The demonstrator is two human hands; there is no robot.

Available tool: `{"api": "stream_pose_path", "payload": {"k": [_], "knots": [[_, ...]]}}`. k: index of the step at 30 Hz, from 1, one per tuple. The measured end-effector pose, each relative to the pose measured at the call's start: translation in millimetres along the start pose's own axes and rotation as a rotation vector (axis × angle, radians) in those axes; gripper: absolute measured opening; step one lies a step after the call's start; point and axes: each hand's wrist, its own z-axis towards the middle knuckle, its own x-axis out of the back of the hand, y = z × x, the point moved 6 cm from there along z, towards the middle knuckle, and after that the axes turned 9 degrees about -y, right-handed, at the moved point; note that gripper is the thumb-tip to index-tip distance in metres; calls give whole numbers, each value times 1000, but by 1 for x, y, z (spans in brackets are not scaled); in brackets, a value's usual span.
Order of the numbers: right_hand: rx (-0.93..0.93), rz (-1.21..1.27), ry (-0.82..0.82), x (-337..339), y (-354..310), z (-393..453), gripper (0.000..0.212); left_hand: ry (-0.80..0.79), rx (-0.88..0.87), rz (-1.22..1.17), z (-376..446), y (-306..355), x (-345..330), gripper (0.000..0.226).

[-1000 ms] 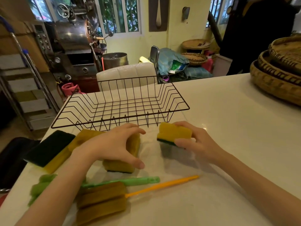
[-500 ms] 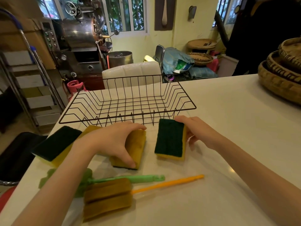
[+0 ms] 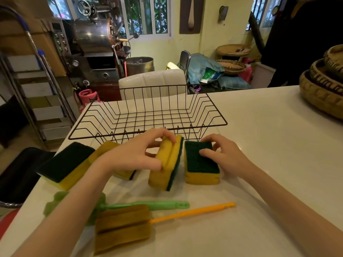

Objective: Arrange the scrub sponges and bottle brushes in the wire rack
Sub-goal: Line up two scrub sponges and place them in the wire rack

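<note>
Sponge (image 3: 168, 165) tilted on edge, pinched between left fingers (image 3: 168, 135).

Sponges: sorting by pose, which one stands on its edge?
The sponge in the left hand, tipped on its long edge with green scrub side facing right; the others lie flat.

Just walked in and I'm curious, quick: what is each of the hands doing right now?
Left hand: closed on an upright sponge, tilted on its edge.
Right hand: fingers on a flat sponge, green side up; firm grip cannot be told.
</note>
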Motion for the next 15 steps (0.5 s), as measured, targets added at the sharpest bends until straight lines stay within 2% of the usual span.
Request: {"api": "stream_pose_path", "payload": {"k": [3,6,10,15], "knots": [[-5,5,49,6,1,1,29,36,-56,-163,2,1,1,50],[-6,18,91,13,3,-1,28,59,-30,-235,5,-7,2,54],[1,-2,122,16,4,-3,28,3,111,-162,7,-21,-1,59],[15,-27,130,15,3,-3,28,-5,338,105,3,-33,0,41]]}}
